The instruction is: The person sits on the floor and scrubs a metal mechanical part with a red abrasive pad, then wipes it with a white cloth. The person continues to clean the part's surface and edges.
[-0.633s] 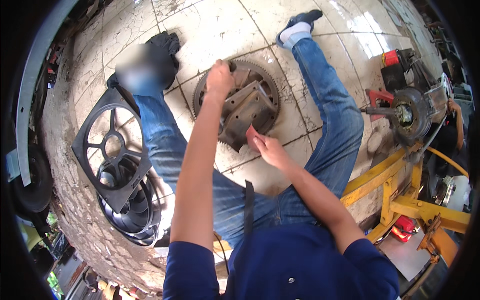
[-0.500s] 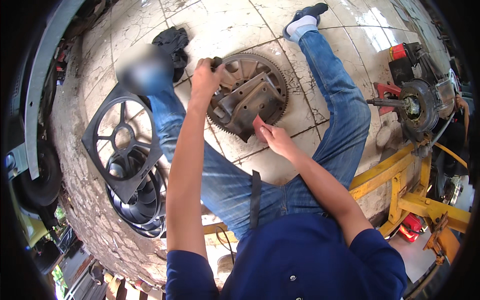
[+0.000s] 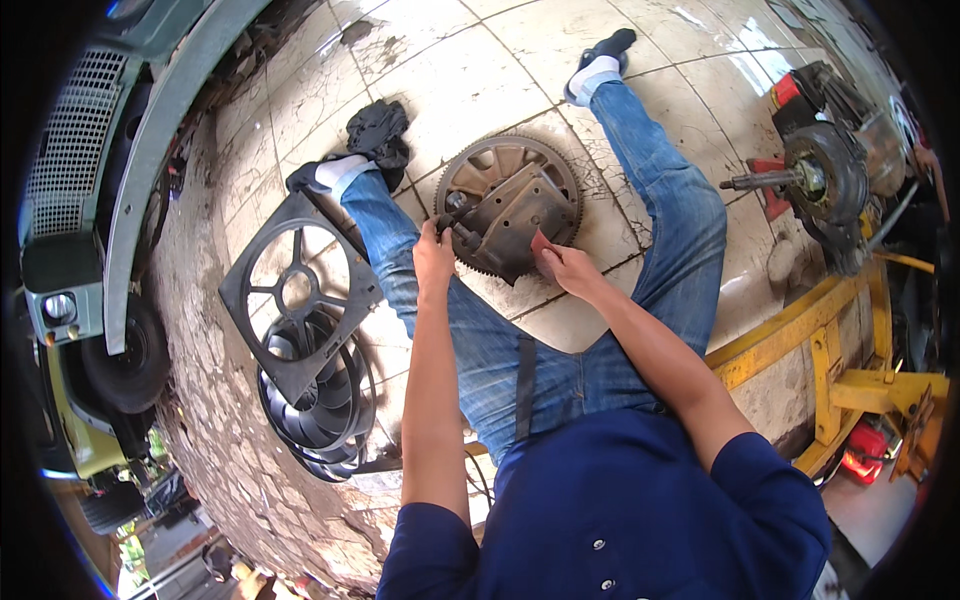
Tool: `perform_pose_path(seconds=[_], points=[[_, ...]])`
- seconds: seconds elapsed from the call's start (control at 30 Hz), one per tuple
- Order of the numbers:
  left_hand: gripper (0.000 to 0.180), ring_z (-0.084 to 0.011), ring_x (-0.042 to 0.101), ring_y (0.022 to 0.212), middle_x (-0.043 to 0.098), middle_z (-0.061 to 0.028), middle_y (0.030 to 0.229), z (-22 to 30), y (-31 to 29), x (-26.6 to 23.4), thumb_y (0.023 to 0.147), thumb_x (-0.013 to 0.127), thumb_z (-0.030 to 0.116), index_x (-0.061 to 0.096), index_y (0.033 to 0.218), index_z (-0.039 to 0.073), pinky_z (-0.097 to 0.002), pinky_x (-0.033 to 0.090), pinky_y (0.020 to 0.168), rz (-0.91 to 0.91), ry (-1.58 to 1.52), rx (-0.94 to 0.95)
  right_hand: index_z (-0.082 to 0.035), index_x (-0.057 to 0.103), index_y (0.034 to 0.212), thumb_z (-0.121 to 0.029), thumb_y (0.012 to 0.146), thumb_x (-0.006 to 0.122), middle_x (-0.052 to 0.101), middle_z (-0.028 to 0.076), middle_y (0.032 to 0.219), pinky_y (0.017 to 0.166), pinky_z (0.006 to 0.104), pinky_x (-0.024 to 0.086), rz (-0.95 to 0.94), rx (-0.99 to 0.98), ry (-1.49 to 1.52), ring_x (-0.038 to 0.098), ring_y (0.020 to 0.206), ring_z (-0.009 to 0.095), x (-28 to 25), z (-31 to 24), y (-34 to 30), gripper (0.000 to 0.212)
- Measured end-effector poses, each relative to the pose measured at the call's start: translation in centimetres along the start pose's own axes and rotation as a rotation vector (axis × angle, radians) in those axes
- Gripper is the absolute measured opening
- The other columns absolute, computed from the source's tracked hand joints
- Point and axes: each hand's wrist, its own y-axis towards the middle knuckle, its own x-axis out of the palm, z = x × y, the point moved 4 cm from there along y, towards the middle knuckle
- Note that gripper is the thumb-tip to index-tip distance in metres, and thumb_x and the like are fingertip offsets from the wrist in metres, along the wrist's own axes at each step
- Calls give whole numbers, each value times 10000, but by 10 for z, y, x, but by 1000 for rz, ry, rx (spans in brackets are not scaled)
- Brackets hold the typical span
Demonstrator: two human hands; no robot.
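Observation:
A toothed flywheel lies flat on the floor between my legs. A thick dark metal plate with bolt holes rests on top of it. My right hand pinches a piece of reddish sandpaper at the plate's near right edge. Beside the flywheel's left rim, my left hand is closed on a small dark object, mostly covered by the fingers; its kind cannot be made out.
Left of my leg lie a black fan shroud and fan blades. A black cloth sits near my left foot. At right stand a machine with a shaft and a yellow steel frame. A vehicle stands far left.
My left hand has come from the flywheel's far left side nearer to me, still holding the dark object. The sandpaper stays in my right hand at the plate's edge. The view has shifted.

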Motion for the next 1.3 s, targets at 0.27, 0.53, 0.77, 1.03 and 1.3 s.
perform_pose_path(seconds=[0.27, 0.53, 0.77, 1.03, 1.3], points=[[412, -284, 693, 880, 700, -174, 978, 4, -7, 5, 863, 652, 107, 586, 1267, 62, -367, 528, 805, 20, 46, 147, -55, 633, 1152, -312, 975, 465, 651, 249, 1018, 819, 460, 478, -13, -41, -66, 613, 966, 426, -2, -7, -6, 354], [397, -284, 672, 891, 686, -146, 1027, 15, -16, 2, 859, 660, 172, 616, 1251, 125, -387, 523, 788, -61, 82, 205, -67, 636, 1156, -295, 971, 481, 653, 239, 1029, 832, 456, 482, -28, -48, -69, 616, 974, 413, 2, -4, -5, 332], [353, -322, 656, 969, 673, -166, 1078, 23, -21, 1, 884, 539, 86, 629, 1226, 106, -407, 517, 841, -5, 69, 186, -70, 637, 1150, -302, 973, 476, 659, 226, 1029, 837, 457, 483, -70, -23, -117, 621, 973, 403, 6, -2, -4, 334], [446, -370, 612, 1075, 624, -198, 1197, 34, -32, 10, 847, 446, -37, 589, 1260, 51, -413, 495, 913, -77, 69, 229, -45, 613, 1200, -302, 976, 470, 655, 218, 1082, 869, 437, 476, 21, -74, 1, 612, 1015, 401, -1, -3, 1, 370], [626, -298, 596, 1113, 532, -243, 1297, -8, -40, 54, 900, 624, 130, 326, 1413, -69, -353, 480, 924, -22, -605, -281, -48, 609, 1207, -315, 974, 464, 655, 215, 1091, 880, 433, 475, 110, -75, 15, 614, 1029, 392, 1, -3, 2, 383]])
